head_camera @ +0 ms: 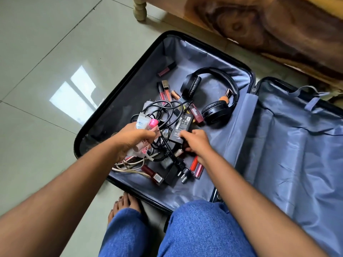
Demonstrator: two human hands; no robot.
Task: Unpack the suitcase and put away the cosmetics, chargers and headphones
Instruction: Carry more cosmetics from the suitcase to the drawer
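The left hand point(133, 140) is gripping small pink-capped cosmetic tubes point(146, 125); the right hand point(196, 143) is curling around the black rectangular charger brick point(182, 125).

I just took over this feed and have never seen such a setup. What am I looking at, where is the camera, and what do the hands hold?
No robot: a person's bare hands, filmed by one camera on their head, looking down. An open suitcase lies on the floor, holding headphones, tangled cables, lip glosses and a nail polish. The left hand grips several small cosmetics. The right hand reaches at a black charger; its grip is unclear.
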